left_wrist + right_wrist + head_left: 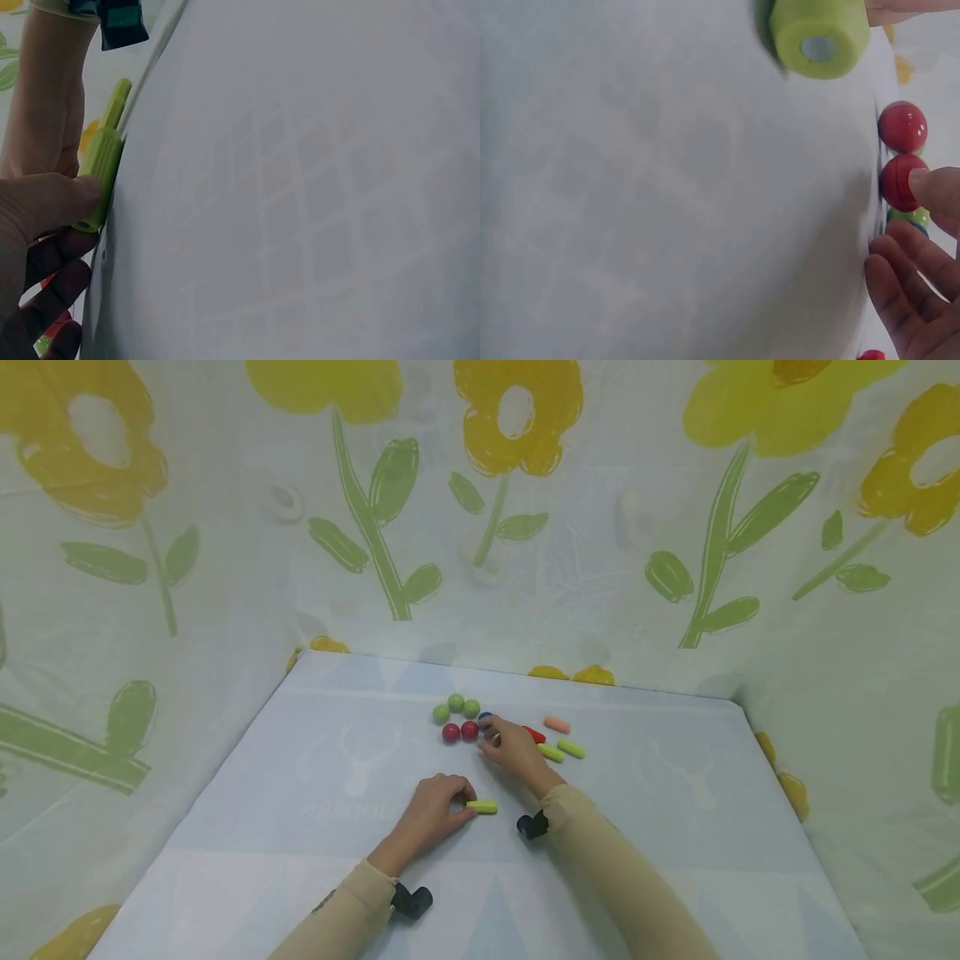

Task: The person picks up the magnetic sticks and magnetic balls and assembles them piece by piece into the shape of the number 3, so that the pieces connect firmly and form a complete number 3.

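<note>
My left hand (435, 807) pinches a short yellow-green stick (483, 807) between thumb and fingers, low over the table. The left wrist view shows the stick (101, 176) with a ribbed body and a narrower far end. Farther forward, my right hand (517, 753) reaches to a blue ball (486, 717), partly covering it. In the right wrist view its fingers (911, 289) and thumb stand apart with nothing gripped. Whether a fingertip touches the blue ball cannot be told. Two red balls (460, 732) lie just left of this hand, in front of several green balls (456, 702).
Right of the right hand lie a red stick (535, 735), an orange stick (557, 724) and two yellow-green sticks (570, 748). A pale cloth covers the table (300, 827). Flower-printed curtains (585, 585) stand behind it and at both sides.
</note>
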Demonstrator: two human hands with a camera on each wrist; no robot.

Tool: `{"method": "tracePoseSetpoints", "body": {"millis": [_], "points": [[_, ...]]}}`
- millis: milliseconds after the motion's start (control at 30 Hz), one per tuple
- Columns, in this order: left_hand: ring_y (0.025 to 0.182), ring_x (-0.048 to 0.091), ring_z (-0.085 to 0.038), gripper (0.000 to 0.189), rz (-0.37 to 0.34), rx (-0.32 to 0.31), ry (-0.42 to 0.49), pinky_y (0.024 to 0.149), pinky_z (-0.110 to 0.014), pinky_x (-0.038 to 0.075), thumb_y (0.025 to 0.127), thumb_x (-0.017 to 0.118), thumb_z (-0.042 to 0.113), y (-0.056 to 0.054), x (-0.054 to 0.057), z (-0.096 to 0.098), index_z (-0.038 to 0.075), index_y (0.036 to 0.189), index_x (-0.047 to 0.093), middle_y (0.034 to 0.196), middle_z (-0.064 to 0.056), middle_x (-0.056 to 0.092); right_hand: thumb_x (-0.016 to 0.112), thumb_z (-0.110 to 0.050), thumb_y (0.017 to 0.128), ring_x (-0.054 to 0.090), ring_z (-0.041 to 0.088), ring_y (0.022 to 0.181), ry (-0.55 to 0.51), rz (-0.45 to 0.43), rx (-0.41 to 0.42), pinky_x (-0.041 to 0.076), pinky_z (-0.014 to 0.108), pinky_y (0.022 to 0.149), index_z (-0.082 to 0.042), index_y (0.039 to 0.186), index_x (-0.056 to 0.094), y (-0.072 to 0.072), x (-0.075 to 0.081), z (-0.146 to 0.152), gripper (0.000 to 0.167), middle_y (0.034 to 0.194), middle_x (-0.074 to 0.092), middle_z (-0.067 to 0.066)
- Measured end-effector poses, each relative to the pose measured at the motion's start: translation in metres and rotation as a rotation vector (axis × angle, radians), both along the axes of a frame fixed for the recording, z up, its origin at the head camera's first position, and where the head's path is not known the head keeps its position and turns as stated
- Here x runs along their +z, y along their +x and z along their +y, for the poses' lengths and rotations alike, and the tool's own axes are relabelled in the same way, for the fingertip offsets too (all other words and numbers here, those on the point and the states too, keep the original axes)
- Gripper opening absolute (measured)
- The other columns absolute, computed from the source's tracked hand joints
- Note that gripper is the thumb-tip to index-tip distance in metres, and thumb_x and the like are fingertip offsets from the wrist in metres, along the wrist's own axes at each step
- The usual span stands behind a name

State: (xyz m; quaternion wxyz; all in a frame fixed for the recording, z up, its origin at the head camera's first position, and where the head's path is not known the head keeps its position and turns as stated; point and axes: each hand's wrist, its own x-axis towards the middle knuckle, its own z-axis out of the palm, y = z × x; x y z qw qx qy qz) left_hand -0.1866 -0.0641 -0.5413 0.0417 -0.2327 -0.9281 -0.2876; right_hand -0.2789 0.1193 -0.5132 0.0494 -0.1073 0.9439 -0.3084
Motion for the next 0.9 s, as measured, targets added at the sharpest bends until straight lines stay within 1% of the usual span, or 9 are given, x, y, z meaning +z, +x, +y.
{"method": "tracePoseSetpoints", "body": {"millis": [133,367,467,767,900], "points": [[0.083,0.055,-0.004,0.016,0.005,0.000,0.000,0.080,-0.030,0.044,0.083,0.077,0.031,0.000,-0.001,0.000,0.026,0.095,0.067,0.089,0.015,0.066,0.069,-0.028,0.091,0.063,0.014,0.096,0.022,0.020,-0.006,0.055,0.032,0.085,-0.024,0.131,0.056,-0.003,0.001,-0.005,0.042,0.107,0.069,-0.002],[0.083,0.055,-0.005,0.015,0.004,-0.004,0.018,0.079,-0.031,0.043,0.082,0.078,0.028,0.000,0.001,0.001,0.025,0.093,0.068,0.088,0.013,0.066,0.069,-0.030,0.092,0.066,0.016,0.095,0.034,0.045,-0.017,0.055,0.032,0.078,-0.026,0.133,0.056,-0.006,0.003,-0.011,0.044,0.110,0.072,-0.001],[0.083,0.055,-0.005,0.015,0.005,-0.002,0.026,0.080,-0.031,0.043,0.082,0.078,0.028,0.000,0.001,0.001,0.025,0.093,0.068,0.088,0.014,0.066,0.069,-0.030,0.092,0.065,0.016,0.095,0.038,0.045,-0.011,0.055,0.033,0.081,-0.026,0.134,0.056,-0.006,0.004,-0.014,0.045,0.111,0.072,0.000],[0.081,0.055,-0.006,0.015,0.048,-0.017,0.044,0.077,-0.030,0.044,0.081,0.079,0.026,0.000,0.000,0.000,0.024,0.091,0.068,0.086,0.013,0.066,0.069,-0.029,0.092,0.064,0.017,0.096,0.026,0.048,-0.003,0.054,0.035,0.089,-0.027,0.123,0.064,-0.009,0.002,-0.020,0.032,0.110,0.072,-0.001],[0.080,0.056,-0.006,0.015,0.043,-0.016,0.049,0.077,-0.029,0.044,0.081,0.079,0.026,0.000,0.000,0.000,0.023,0.091,0.068,0.086,0.012,0.067,0.070,-0.027,0.091,0.062,0.016,0.095,0.038,0.043,-0.006,0.054,0.035,0.090,-0.027,0.122,0.064,-0.009,0.001,-0.020,0.031,0.109,0.071,-0.001]]}}
